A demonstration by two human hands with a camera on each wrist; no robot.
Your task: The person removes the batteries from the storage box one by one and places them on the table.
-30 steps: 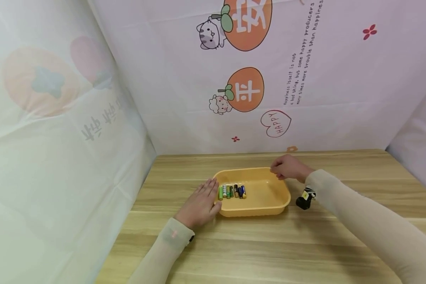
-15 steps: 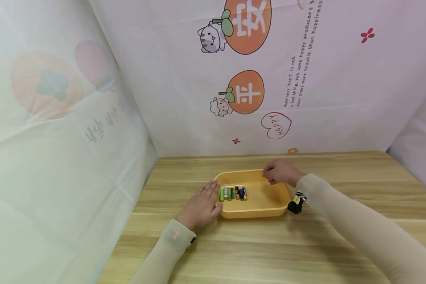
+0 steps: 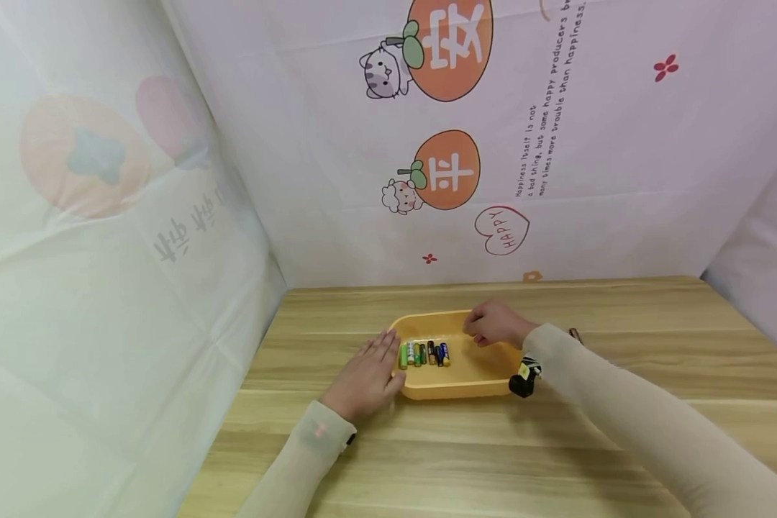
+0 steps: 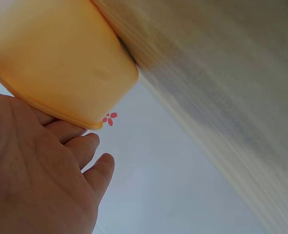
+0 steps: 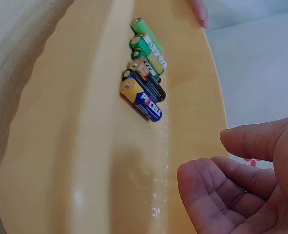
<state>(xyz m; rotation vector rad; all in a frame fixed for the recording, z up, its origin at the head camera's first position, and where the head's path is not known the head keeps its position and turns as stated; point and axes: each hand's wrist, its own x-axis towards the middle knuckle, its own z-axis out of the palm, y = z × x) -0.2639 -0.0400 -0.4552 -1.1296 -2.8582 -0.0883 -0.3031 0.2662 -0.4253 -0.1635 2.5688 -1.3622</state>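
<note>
Since the earlier frame the right hand (image 3: pixel 497 324) has moved leftward over the tray (image 3: pixel 473 370), and a dark slim thing (image 3: pixel 575 335), perhaps a battery, now shows past the right sleeve (image 3: pixel 628 403) on the tabletop (image 3: pixel 440 460). That hand's fingers are loosely curled, thumb apart, with nothing visible between them. The left hand (image 3: pixel 365 375) rests with extended fingers along the tray's left rim, gripping no battery, probably to steady it. The batteries (image 3: pixel 431 352) lie side by side in the tray's left part, likely lined up to keep them together. The right hand hides part of the far rim, and its black wrist device (image 3: pixel 523 381) covers the near right corner; printed cloth (image 3: pixel 362 237) hangs behind.
</note>
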